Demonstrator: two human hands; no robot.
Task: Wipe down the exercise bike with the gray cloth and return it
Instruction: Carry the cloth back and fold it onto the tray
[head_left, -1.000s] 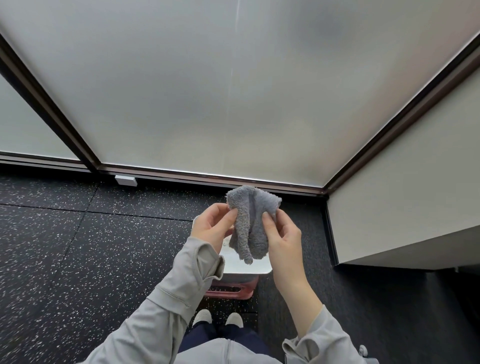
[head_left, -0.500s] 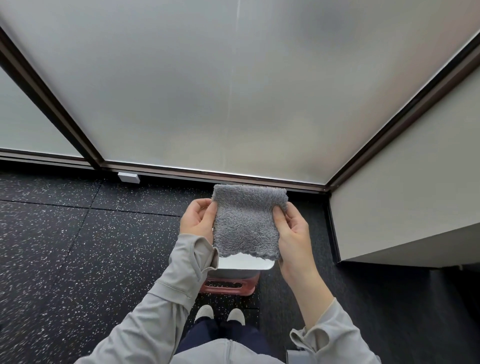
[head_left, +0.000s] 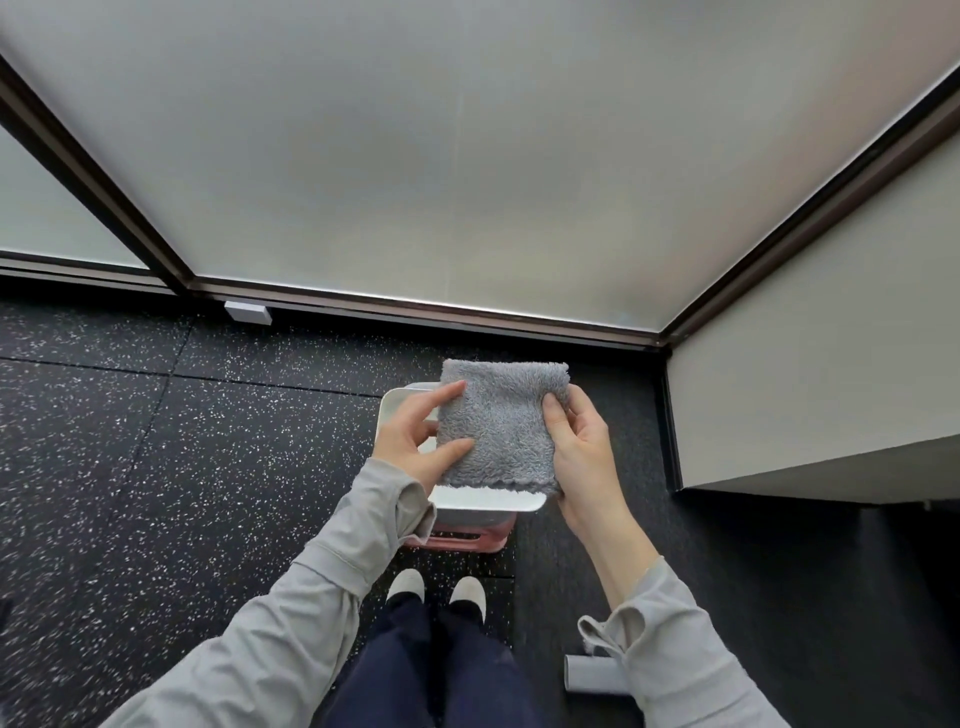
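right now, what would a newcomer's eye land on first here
The folded gray fluffy cloth stands out at centre, held up between the left hand and right hand. Just below it in the view sits a white rounded container on a pink crate. A wide frosted glass panel fills the top.

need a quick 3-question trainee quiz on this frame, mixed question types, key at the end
1. True or false: the gray cloth hangs crumpled from one hand.
2. What shows just behind the cloth? A) a white container B) a blue bucket C) a green bottle
3. Is the exercise bike in view?

Key:
1. False. The cloth is folded flat and held at its sides by the left hand and the right hand.
2. A
3. No
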